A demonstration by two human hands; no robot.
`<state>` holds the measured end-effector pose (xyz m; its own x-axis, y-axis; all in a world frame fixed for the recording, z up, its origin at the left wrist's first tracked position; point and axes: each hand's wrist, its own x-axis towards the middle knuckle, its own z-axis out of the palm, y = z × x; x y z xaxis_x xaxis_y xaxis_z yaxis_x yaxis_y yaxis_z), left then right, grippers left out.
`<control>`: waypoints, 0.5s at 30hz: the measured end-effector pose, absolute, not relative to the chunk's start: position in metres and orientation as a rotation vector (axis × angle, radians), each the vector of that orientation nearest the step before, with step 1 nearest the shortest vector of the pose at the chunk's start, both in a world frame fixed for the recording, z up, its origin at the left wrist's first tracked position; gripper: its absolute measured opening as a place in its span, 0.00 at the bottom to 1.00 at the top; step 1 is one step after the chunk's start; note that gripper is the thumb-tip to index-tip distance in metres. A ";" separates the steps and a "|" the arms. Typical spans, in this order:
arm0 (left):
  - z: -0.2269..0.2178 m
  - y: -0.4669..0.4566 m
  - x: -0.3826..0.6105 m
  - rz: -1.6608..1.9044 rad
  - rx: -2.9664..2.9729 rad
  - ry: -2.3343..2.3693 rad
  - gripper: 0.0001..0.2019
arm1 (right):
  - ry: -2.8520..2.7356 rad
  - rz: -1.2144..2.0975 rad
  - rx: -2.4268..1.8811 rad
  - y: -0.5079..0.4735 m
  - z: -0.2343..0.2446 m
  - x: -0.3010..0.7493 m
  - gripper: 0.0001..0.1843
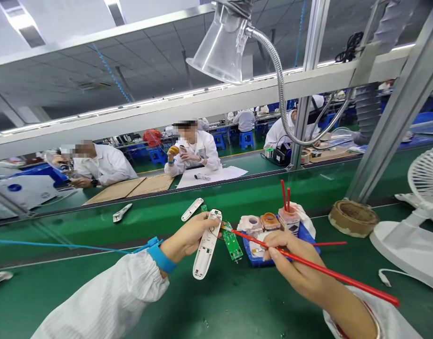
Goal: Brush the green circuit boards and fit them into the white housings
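My left hand point(192, 234) is closed around a long white plastic housing point(204, 256), tilted above the green bench. Thin wires run from its upper end toward a green circuit board point(232, 242), which hangs or lies just right of it; I cannot tell which. Between the thumb and fingers of my right hand point(294, 259) is a slim red-handled brush point(329, 271). Its tip reaches the upper right edge of the housing, near the wires. A blue wrist strap point(161, 254) with a blue cord circles my left wrist.
Right of the board, a blue tray point(262, 260) holds small pots and red sticks. Farther right are a tape roll point(352, 217) and a white fan point(410, 230). Another white housing point(192, 209) lies behind my left hand. A clear hood point(219, 44) hangs overhead. Co-workers sit across the bench.
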<state>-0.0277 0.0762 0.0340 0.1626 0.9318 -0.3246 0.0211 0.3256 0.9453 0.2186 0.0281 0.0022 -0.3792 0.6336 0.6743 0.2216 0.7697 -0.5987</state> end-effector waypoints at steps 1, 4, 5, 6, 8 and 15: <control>0.034 0.073 -0.028 0.847 1.046 1.228 0.09 | -1.976 0.495 -0.652 0.026 0.004 0.217 0.08; 0.034 0.066 -0.029 0.840 1.092 1.252 0.11 | -2.019 0.471 -0.657 0.022 0.010 0.214 0.07; 0.034 0.064 -0.028 0.835 1.107 1.260 0.11 | -2.021 0.466 -0.653 0.021 0.012 0.214 0.07; 0.034 0.063 -0.028 0.830 1.120 1.268 0.12 | -2.022 0.462 -0.657 0.019 0.013 0.215 0.07; 0.033 0.060 -0.027 0.825 1.141 1.279 0.14 | -2.017 0.431 -0.685 0.016 0.017 0.216 0.07; 0.033 0.057 -0.025 0.825 1.154 1.290 0.19 | -2.083 0.360 -0.764 0.009 0.027 0.225 0.09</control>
